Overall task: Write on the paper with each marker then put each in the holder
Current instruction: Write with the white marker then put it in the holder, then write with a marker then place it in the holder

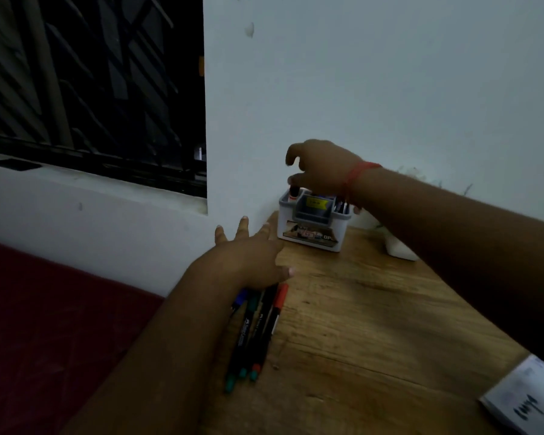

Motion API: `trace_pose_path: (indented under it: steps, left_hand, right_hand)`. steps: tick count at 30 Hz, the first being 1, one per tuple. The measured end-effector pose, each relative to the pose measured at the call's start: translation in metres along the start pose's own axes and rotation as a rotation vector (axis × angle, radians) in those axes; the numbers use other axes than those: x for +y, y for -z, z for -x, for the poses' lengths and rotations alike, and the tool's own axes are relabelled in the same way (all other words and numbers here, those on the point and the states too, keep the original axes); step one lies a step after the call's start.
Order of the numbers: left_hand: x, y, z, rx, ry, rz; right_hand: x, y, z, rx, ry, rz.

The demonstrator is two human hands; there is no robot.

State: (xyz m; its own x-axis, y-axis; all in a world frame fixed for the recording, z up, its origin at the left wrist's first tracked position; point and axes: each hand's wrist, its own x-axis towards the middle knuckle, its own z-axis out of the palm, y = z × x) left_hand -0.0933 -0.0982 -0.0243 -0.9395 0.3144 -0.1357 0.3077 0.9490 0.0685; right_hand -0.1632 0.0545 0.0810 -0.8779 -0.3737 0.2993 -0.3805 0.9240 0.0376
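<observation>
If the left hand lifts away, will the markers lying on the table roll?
Probably a little: the markers look round and lie loose on the smooth wooden table. Their clips may stop them. They look stiff and light.

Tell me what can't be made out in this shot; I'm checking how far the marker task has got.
Head view, the only one:
- Marker under the right hand: fingers cover its top, so the grip is unclear.
- Holder contents: small and dark, rear part behind the wrist.
- Table markers: upper ends under the left hand; exact count uncertain.
- Paper: cut off by the frame edge, writing blurred.
</observation>
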Motion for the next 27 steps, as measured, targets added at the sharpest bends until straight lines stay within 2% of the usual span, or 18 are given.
trace_pose_path:
  steps: [3, 6, 9, 14, 17, 19, 22, 27]
  left_hand:
    - [-0.002, 0.004, 0.005, -0.004, -0.076, 0.077]
    - [-0.005, 0.004, 0.008, 0.032, -0.122, 0.167]
    - [-0.003, 0.000, 0.006, 0.076, -0.155, 0.114]
    - [0.008, -0.007, 0.001, 0.093, -0.169, 0.043]
    - [0.020, -0.010, 0.000, 0.133, -0.191, 0.054]
    - [0.032, -0.012, 0.000, 0.195, -0.218, 0.058]
    - [0.053, -0.014, 0.002, 0.299, -0.297, 0.135]
    - [0.096, -0.008, 0.015, 0.318, -0.439, 0.410]
  right_hand:
    - [0.007, 0.008, 0.052, 0.106, 0.056, -0.076]
    - [0.018, 0.010, 0.125, 0.085, 0.070, -0.134]
    - [0.042, 0.007, 0.195, 0.052, 0.026, -0.159]
    - [0.153, -0.039, 0.280, -0.053, -0.168, -0.067]
    - [0.232, -0.069, 0.321, -0.017, -0.227, -0.058]
    - [0.253, -0.079, 0.338, -0.021, -0.230, -0.048]
    - [0.235, -0.068, 0.348, -0.070, -0.222, -0.091]
    - [0.184, -0.023, 0.339, -0.028, -0.179, -0.145]
